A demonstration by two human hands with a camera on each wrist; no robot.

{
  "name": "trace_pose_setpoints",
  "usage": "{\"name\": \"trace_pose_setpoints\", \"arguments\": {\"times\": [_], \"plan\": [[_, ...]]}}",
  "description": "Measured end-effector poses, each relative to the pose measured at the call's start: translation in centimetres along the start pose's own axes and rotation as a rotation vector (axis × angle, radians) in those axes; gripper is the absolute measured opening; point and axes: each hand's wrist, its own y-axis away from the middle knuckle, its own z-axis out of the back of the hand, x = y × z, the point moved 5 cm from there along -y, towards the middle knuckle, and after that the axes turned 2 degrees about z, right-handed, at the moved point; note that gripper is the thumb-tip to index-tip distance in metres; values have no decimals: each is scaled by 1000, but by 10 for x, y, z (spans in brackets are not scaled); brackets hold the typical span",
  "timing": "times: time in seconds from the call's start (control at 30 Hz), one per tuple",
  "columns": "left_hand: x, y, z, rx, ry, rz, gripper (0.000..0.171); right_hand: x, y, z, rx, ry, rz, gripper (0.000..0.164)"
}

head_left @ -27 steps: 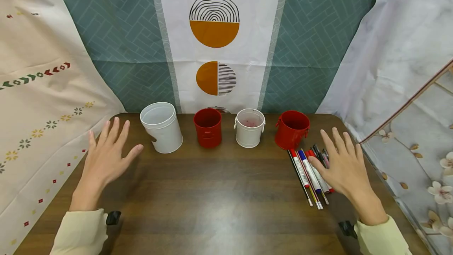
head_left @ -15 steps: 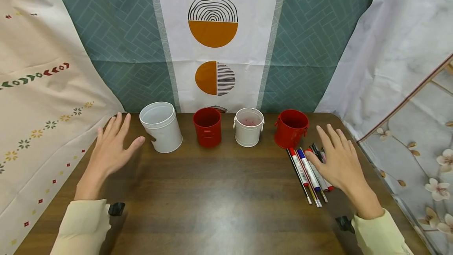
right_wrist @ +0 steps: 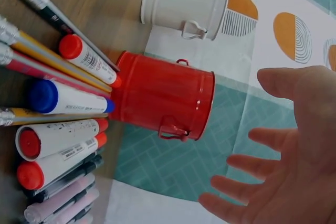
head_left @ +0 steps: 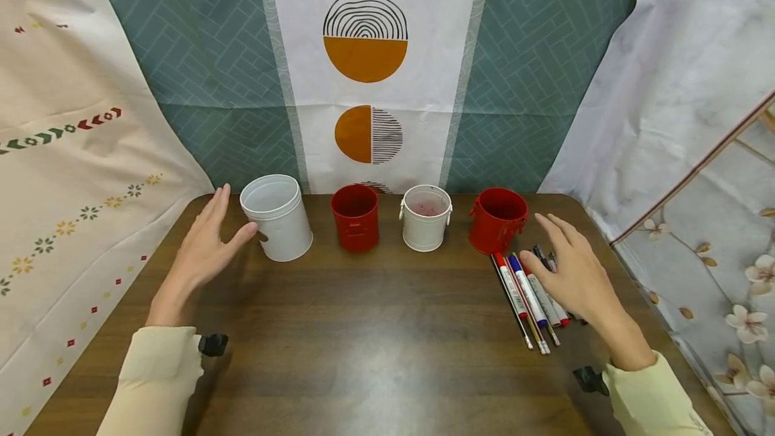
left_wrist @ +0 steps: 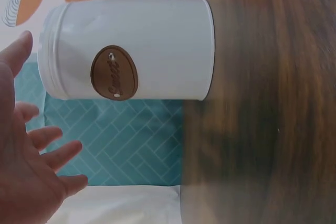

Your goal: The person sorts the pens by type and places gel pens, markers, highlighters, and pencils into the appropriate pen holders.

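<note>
My left hand (head_left: 204,247) hovers with its fingers extended just left of a tall white canister (head_left: 280,221). In the left wrist view the canister (left_wrist: 157,45) bears a brown oval label, and my thumb points toward its rim. My right hand (head_left: 572,271) is held over a bundle of markers and pencils, fingers apart and nothing in them. The bundle includes a blue-capped marker (right_wrist: 68,97), several red-capped markers (right_wrist: 63,163), pencils (right_wrist: 50,51) and pens (right_wrist: 68,182). A red bucket with small handles (head_left: 498,221) stands behind the bundle.
Between the canister and the red bucket stand a red cup (head_left: 356,224) and a small white bucket with handles (head_left: 426,221). All are lined up along the back of the brown wooden table (head_left: 363,328). Patterned cloths (head_left: 212,73) hang behind and at both sides.
My left hand has moved right and slightly forward, nearer the white canister, and has turned more edge-on. My right hand has shifted slightly left and turned somewhat over the bundle.
</note>
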Motion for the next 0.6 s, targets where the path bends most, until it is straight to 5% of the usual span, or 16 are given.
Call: {"name": "trace_pose_setpoints", "arguments": {"times": [0.27, 0.6], "plan": [[9, -9, -5, -19, 191, 55, 99, 7, -1, -1, 29, -69, 12, 75], [15, -18, -18, -7, 565, 43, 93, 8, -3, -8, 50, -122, 16, 70]]}}
